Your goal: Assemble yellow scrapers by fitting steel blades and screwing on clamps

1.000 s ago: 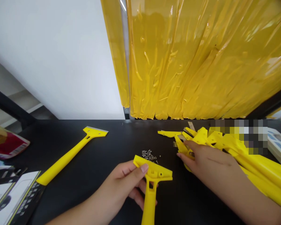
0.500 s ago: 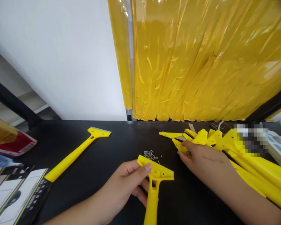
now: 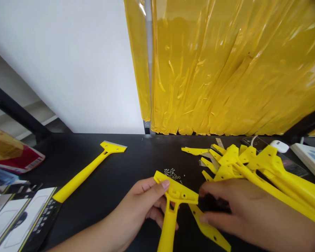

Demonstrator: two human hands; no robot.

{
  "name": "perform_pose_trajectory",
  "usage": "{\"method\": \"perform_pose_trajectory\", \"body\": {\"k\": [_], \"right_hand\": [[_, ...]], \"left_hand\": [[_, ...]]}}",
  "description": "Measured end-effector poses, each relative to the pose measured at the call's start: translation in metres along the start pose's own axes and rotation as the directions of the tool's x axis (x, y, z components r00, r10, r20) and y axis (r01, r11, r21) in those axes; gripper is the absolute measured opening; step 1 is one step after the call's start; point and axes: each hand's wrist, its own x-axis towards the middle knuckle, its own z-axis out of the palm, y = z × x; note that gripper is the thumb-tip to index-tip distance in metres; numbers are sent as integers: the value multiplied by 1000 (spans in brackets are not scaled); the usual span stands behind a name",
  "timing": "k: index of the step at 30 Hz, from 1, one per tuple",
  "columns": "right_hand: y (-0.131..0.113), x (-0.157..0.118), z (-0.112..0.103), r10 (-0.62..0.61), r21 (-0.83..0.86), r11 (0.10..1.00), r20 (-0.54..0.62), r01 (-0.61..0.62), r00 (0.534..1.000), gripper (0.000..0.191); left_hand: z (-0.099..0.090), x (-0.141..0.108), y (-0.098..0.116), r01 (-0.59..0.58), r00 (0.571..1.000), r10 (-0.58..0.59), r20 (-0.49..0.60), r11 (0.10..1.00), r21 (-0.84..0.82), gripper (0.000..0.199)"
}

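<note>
Tabletop black, yellow scraper atop; yellow curtain behind, white wall left.

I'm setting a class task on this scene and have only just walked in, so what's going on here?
A person's left hand holds a bright yellow plastic scraper by its head, its long grip pointing down toward them. The right hand is over a flat yellow plastic strip, beside a heap of yellow scrapers and parts. Small metal screws and another yellow scraper with a metal blade lie on the black table.
</note>
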Motion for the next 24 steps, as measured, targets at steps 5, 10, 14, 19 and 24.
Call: {"method": "perform_pose_trajectory", "body": {"k": [5, 10, 14, 19, 24], "right_hand": [[37, 27, 5, 272, -208, 926, -209, -315, 939, 35], [36, 25, 10, 286, -372, 839, -318, -396, 904, 36], [23, 18, 13, 252, -449, 802, -344, -394, 905, 38], [28, 25, 15, 297, -404, 812, -337, -422, 893, 29], [33, 31, 16, 348, -321, 839, -306, -440, 886, 21]], "left_hand": [[0, -1, 1, 19, 1000, -19, -5, 999, 25, 42], [2, -1, 3, 8, 1000, -8, -4, 1000, 30, 40], [3, -2, 4, -8, 1000, 8, -2, 999, 41, 39], [4, -2, 6, -11, 1000, 11, 10, 998, 56, 39], [3, -1, 4, -19, 1000, 18, 10, 998, 64, 42]]}}
